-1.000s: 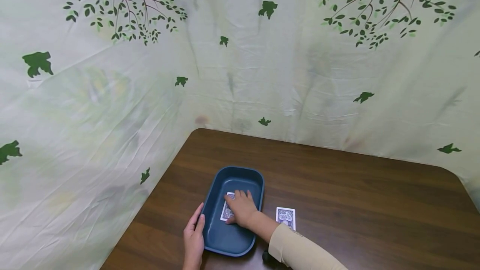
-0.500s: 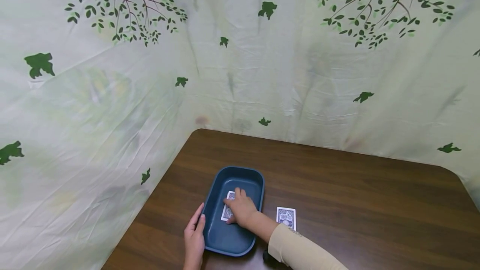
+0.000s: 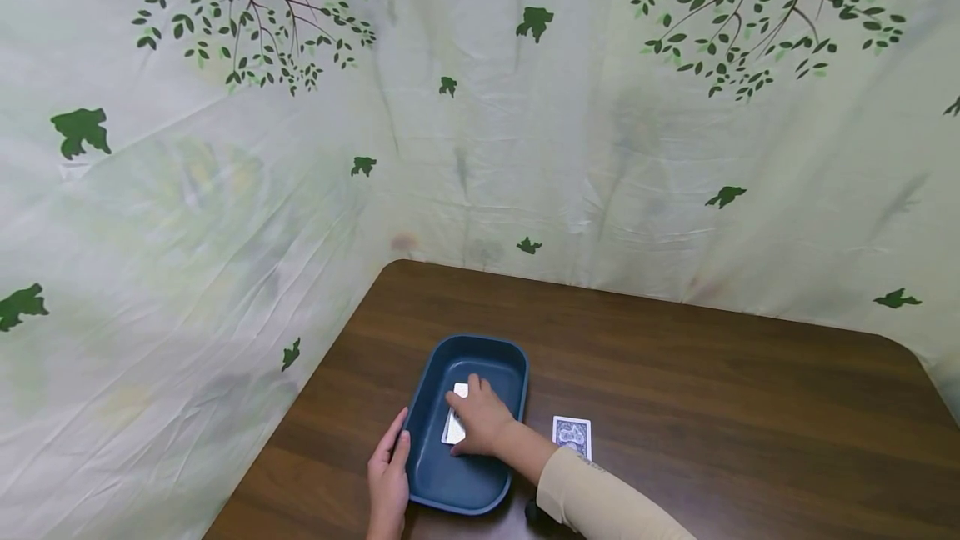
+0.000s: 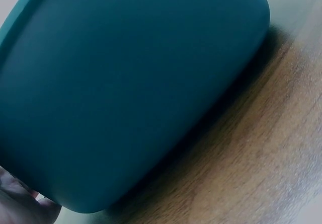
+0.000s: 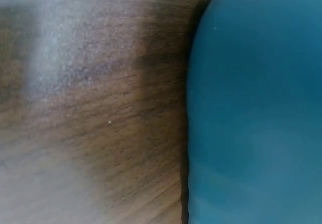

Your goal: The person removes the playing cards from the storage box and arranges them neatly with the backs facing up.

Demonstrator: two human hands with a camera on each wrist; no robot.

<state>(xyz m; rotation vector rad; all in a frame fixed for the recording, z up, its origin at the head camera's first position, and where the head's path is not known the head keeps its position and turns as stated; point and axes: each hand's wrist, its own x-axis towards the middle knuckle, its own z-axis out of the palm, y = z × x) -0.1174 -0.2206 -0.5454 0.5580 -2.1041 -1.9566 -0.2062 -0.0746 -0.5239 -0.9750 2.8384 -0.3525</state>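
Observation:
A blue rectangular tray (image 3: pixel 461 486) stands on the table, and its outer wall fills much of both wrist views. My left hand (image 3: pixel 387 482) holds the tray's left side, with the fingers and thumb at the rim. In the left wrist view only part of that hand (image 4: pixel 25 201) shows, at the lower left corner. My right hand (image 3: pixel 486 419) reaches over the right wall and pinches a playing card (image 3: pixel 456 425) low inside the tray. The card's visible face looks white, its right part is covered by the hand, and another card's edge shows beneath it.
A blue-patterned playing card (image 3: pixel 572 433) lies face down on the brown wooden table (image 3: pixel 697 382), right of the tray and partly behind the right sleeve (image 3: pixel 592 494). A small dark object (image 3: pixel 534 513) sits below the forearm. Leaf-printed cloth (image 3: pixel 585 148) hangs behind the table.
The card surface under my right hand has gone from blue-patterned to white, and a second edge shows at its left. The right fingers have shifted slightly. The left hand and tray stay put.

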